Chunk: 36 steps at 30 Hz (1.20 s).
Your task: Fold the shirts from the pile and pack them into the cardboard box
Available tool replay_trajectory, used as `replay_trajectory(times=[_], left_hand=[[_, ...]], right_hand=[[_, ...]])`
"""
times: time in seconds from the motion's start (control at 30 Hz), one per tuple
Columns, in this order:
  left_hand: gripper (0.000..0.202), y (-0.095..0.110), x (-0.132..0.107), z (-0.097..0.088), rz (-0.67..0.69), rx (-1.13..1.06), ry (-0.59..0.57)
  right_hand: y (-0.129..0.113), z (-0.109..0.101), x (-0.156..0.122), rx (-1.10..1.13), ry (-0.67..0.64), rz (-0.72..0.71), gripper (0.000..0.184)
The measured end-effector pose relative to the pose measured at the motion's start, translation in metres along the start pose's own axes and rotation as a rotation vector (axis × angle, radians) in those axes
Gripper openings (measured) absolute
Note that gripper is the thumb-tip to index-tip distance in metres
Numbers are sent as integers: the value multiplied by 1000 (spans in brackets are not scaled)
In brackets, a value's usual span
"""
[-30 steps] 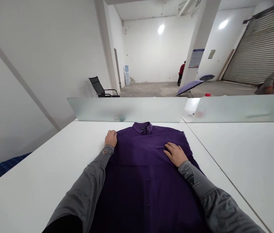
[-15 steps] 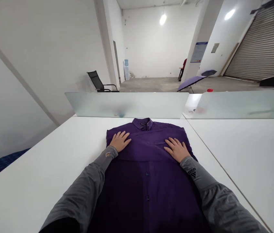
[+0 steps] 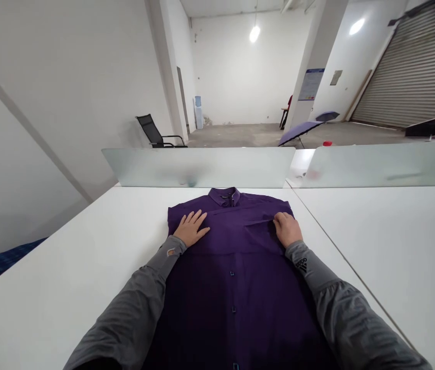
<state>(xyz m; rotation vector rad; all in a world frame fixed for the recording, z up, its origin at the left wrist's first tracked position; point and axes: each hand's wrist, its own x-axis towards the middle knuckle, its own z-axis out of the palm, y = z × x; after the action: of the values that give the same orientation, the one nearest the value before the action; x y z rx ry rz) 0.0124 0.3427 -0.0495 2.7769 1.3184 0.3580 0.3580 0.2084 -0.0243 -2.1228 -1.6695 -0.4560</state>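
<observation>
Presumably to keep the purple shirt [image 3: 228, 239] from sliding on the bench [image 3: 128, 231], the left hand [image 3: 191, 229] presses flat, fingers spread; the right hand [image 3: 287, 229] has its fingers pinched on cloth by the far right edge, perhaps explaining the crease there.

One head cam, at wearer's eye ht, looks fwd & down, close over smooth white flat-topped counter [image 3: 86, 282]; plain white back wall [image 3: 236, 77] far off.
</observation>
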Motion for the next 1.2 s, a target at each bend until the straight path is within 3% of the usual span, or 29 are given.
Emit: replay_trajectory(times=[0.1,0.23,0.33,0.4,0.5,0.6,0.7,0.8,0.87,0.97,1.1,1.2], left_hand=[[63,-2,0,0,-16,-18,4],[57,-1,1,0,-56,14,14],[57,-1,1,2,-63,28,13],[57,-2,2,5,-59,33,11],[57,-5,2,9,-56,34,12],[57,-7,3,11,-50,43,15],[54,0,3,6,-50,77,22],[49,16,-5,-4,-140,129,86],[50,29,-21,-10,-164,132,114],[54,47,-67,-14,-32,70,31],[59,71,-161,-20,151,-4,-50],[63,93,-228,-29,311,-32,-77]], right_hand=[[5,2,3,-14,96,-8,29],[8,-2,3,4,32,12,27],[2,-13,-2,22,151,35,35],[-6,-16,-8,-12,161,-24,45],[-19,-7,-19,-67,-59,-142,60],[-24,7,-26,-63,-294,-136,64],[-24,9,-25,-58,-329,-111,65],[-28,-3,-22,-63,-334,-102,63],[-33,-14,-26,-77,-343,-74,62],[-38,-31,-57,-42,-370,-115,64],[-31,-60,-138,64,-450,-337,66],[-23,-85,-201,107,-444,-414,63]])
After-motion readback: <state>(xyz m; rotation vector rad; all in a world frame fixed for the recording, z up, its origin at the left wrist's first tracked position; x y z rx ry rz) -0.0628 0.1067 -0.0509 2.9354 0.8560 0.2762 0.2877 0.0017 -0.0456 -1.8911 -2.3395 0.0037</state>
